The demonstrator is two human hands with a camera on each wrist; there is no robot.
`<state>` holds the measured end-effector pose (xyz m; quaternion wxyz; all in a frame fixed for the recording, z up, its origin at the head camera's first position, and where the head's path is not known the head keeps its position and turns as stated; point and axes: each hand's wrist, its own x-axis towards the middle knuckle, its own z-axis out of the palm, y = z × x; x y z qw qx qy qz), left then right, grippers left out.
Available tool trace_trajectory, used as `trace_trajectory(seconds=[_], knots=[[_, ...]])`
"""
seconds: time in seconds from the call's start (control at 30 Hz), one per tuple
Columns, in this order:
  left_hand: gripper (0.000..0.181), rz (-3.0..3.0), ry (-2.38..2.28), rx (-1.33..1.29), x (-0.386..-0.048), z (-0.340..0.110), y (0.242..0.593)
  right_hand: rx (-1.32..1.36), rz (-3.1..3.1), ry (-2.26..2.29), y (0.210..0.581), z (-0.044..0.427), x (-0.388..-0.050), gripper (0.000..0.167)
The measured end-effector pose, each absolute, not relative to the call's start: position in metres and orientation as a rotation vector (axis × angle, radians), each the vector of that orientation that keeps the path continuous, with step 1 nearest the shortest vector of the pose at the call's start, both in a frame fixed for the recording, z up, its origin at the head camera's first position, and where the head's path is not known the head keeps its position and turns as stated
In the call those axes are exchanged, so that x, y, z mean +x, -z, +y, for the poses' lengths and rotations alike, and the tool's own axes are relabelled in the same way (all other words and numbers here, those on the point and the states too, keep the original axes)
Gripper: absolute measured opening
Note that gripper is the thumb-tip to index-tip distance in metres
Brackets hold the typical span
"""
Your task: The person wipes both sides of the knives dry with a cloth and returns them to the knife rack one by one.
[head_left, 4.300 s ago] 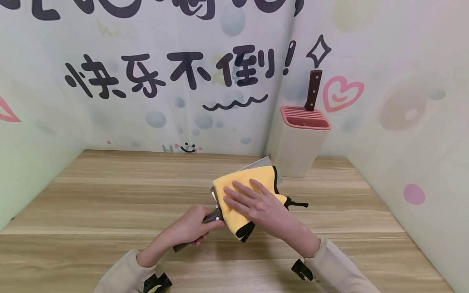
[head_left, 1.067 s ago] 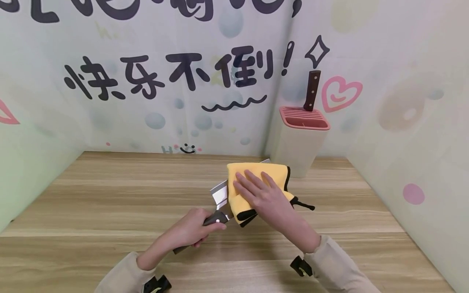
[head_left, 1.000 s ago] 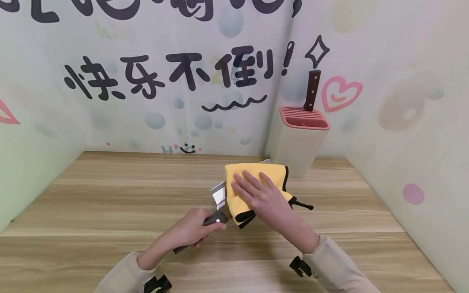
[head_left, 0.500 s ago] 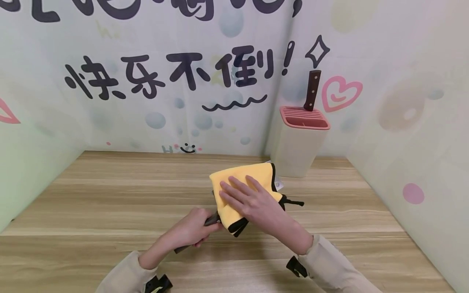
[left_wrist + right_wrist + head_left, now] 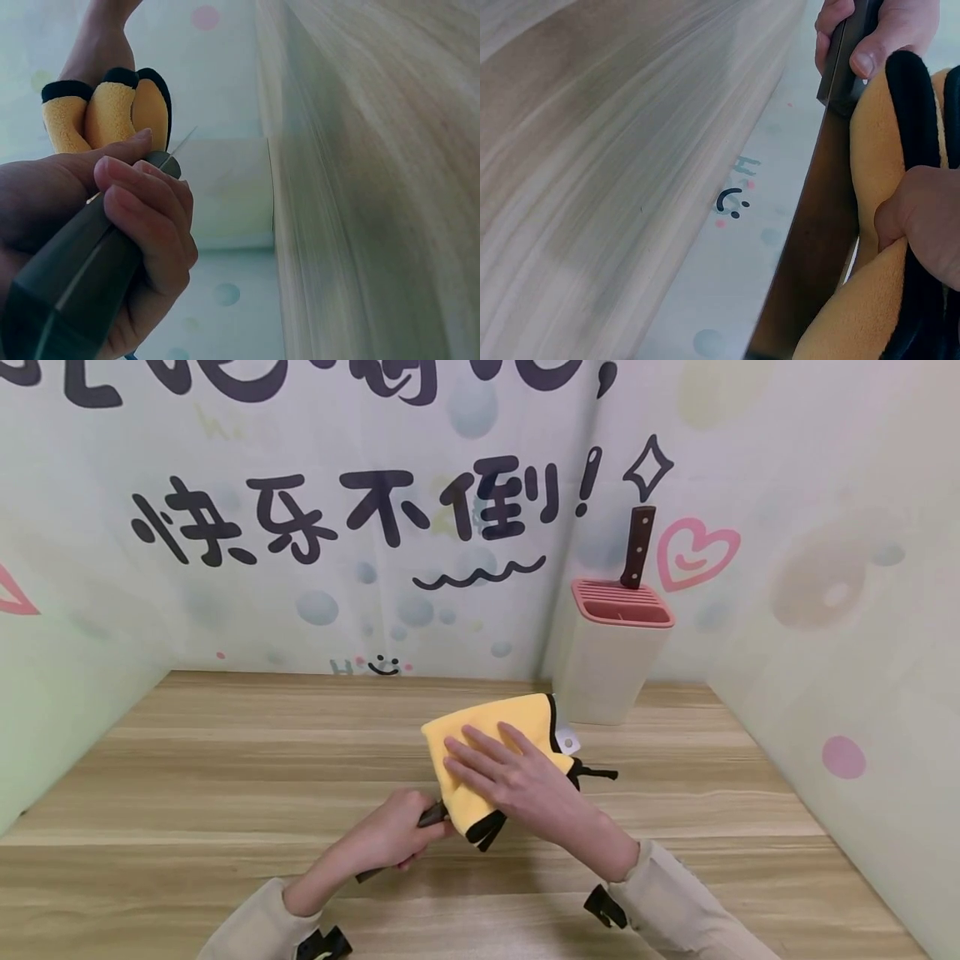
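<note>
Knife (image 5: pixel 817 195), dark-handled and broad-bladed, is being held above the bench (image 5: pixel 262 777), its handle pointing toward the viewer. The person's left grip (image 5: pixel 397 831) is curling around that handle. Just beyond, a yellow cloth (image 5: pixel 528 714) with black edging is covering the blade in the head view; the right grip (image 5: pixel 517 781) is pinching it, fingers spreading on top, thumb pressing a fold. Farther back, a white knife block (image 5: pixel 611 672) is standing upright, holding a brown-handled second knife (image 5: pixel 637 547). Behind, a pale wall (image 5: pixel 300 635) is displaying black lettering (image 5: pixel 386 508).
</note>
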<state>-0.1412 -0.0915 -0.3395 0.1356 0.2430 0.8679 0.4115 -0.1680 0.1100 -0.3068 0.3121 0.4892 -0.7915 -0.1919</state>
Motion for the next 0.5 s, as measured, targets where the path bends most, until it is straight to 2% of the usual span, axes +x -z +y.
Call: trace_trajectory(seconds=[0.23,0.5], knots=[[0.035,2.521,-1.219,0.689,-0.141,-0.092,0.339,1.246,-2.116,0.475,0.310,0.116,-0.172,0.062],[0.037,2.555,-1.226,0.666,-0.139,-0.093,0.338,1.141,-2.142,0.389,0.313,0.126,-0.180,0.060]])
